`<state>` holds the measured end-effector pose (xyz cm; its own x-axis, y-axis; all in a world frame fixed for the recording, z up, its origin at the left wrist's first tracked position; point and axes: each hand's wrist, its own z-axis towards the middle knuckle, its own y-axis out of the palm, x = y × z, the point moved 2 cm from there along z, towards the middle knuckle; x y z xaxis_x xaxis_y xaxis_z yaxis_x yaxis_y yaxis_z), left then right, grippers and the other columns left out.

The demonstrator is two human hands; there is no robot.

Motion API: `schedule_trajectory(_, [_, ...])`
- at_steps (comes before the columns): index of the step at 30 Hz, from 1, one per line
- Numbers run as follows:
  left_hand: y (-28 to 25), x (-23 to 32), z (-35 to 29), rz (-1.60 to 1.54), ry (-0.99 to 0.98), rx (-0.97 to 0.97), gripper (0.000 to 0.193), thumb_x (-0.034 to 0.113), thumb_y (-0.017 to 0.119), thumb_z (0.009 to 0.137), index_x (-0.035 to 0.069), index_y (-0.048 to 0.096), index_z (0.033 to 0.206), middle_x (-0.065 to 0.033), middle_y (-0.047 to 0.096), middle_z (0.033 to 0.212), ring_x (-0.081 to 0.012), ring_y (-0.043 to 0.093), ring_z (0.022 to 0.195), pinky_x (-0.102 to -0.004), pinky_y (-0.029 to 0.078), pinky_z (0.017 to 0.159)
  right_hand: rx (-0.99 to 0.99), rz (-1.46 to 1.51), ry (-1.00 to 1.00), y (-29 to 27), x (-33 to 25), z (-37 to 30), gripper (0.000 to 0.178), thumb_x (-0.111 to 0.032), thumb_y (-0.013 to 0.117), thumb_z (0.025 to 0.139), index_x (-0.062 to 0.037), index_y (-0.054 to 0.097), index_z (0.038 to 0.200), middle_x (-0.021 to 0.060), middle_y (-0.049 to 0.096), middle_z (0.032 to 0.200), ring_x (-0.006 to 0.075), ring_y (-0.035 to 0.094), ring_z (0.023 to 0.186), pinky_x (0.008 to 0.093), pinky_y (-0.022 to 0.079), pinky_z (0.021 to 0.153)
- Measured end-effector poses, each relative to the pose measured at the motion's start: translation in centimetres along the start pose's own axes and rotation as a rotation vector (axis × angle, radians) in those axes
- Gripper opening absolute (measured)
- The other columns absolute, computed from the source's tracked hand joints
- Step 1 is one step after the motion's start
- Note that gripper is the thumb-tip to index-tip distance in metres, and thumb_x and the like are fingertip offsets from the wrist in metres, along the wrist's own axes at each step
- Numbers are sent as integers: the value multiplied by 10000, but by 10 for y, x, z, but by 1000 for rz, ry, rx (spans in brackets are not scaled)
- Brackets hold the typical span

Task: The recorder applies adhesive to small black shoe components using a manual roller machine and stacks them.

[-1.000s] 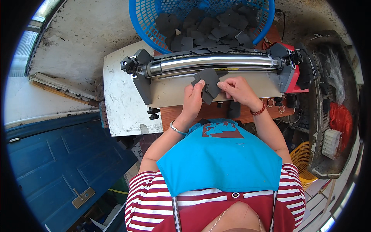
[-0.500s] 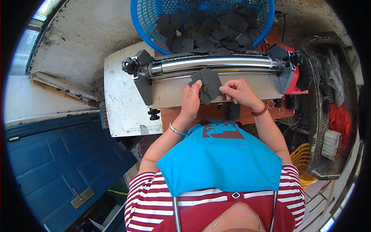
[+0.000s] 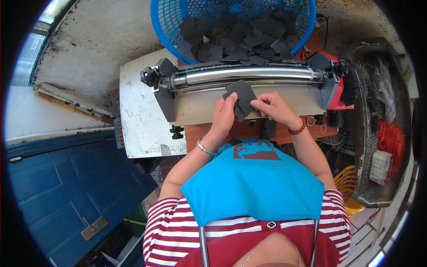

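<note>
My left hand [image 3: 224, 115] is closed on a small stack of dark grey flat pieces [image 3: 242, 92], thumb on top. At the stack's right edge, my right hand [image 3: 273, 108] pinches with thumb and forefinger, touching the pieces. Both hands are over the metal feed plate [image 3: 195, 104] of a roller machine. Behind them runs its shiny steel roller [image 3: 249, 74], between two dark end brackets. Beyond the roller, a blue plastic basket [image 3: 165, 33] holds many loose dark grey pieces [image 3: 235, 38].
A black knob [image 3: 150, 75] sits at the machine's left end, above a white board [image 3: 138, 113]. A worn tray [image 3: 362, 178] with a red plastic bag [image 3: 391, 142] stands at right. Below it is a yellow basket [image 3: 347, 187]. A blue door [image 3: 66, 191] is at lower left.
My left hand has shifted slightly right, and the grey pieces lie closer together in a neater stack. My right hand stays at their right edge.
</note>
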<state>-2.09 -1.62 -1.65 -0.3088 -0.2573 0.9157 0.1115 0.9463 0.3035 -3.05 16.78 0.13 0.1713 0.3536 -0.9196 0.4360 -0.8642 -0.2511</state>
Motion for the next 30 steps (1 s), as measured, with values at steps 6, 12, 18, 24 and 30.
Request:
schedule_trajectory(6, [-11,3,-3,31,0,-7,325,286,426,994,22,617,1009,-56,661,843,-109,618,667,-245,485,480,-45,1,260,-26,13,-4,374,-313,625,922,-34,609,672,-20,511,503,30,421,388,199,291,347])
schedule_trajectory(12, [-2,3,-2,35,-35,-38,328,296,438,993,22,619,996,-51,656,830,-104,615,672,-244,486,491,132,-56,167,-20,9,7,423,-362,602,932,-31,602,668,-17,513,508,33,426,403,199,309,362])
schedule_trajectory(18, [3,2,-2,14,-29,-32,367,307,403,1004,25,624,925,-34,630,737,-85,572,593,-219,461,469,57,42,-9,0,7,2,390,-368,605,940,-41,633,729,-42,519,544,17,415,431,182,311,387])
schedule_trajectory(24, [-8,-1,-2,-48,-5,-31,363,295,392,1005,29,621,908,-31,634,740,-87,578,596,-223,463,468,-7,200,71,-8,9,-2,350,-312,613,934,-41,632,713,-42,518,530,14,432,426,172,308,390])
schedule_trajectory(30, [-12,2,-2,6,18,-3,343,287,402,1005,24,620,973,-55,660,806,-115,612,632,-246,485,482,135,-207,182,-37,29,4,345,-265,592,907,-29,618,657,-25,518,493,40,454,423,204,344,399])
